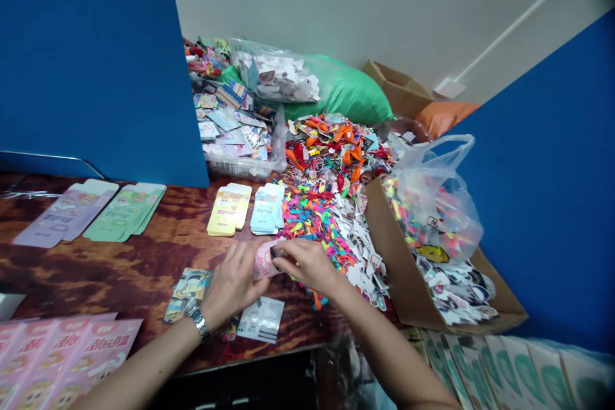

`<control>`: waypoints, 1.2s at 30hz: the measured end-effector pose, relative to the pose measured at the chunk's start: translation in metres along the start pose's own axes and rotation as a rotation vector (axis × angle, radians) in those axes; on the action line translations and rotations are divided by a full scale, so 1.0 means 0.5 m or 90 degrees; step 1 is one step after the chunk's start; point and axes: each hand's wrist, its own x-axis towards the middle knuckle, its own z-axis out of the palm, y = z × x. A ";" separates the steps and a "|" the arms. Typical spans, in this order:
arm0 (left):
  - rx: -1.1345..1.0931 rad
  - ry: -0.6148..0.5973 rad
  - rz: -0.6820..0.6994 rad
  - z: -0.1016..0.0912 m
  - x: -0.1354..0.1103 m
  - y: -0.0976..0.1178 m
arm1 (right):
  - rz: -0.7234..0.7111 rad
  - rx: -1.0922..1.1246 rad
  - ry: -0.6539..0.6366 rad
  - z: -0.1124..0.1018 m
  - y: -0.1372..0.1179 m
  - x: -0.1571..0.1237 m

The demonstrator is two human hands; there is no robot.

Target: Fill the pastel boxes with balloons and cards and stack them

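Currently pink cardboard piece [264,261] pinched between left hand [234,286] and right hand [306,266], both grips closed on it.

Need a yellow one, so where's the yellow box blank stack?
In the head view, the yellow box blanks lie on the wooden tabletop, just left of the pale blue stack, beyond the left hand.

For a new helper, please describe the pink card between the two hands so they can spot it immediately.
On the brown wooden table, near its front edge, the pink card is pinched between the left hand and right hand. Unlike the pink sheets lying flat at the lower left, it is held up in the hands.
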 end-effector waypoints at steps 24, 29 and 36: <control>-0.111 0.014 -0.022 -0.014 0.003 -0.011 | 0.446 -0.031 0.124 -0.032 0.461 0.199; -0.133 -0.008 -0.035 -0.015 0.004 -0.006 | 0.447 0.015 0.099 -0.035 0.478 0.187; -0.109 0.000 -0.027 -0.013 -0.002 -0.009 | 0.466 -0.027 0.013 -0.003 0.460 0.222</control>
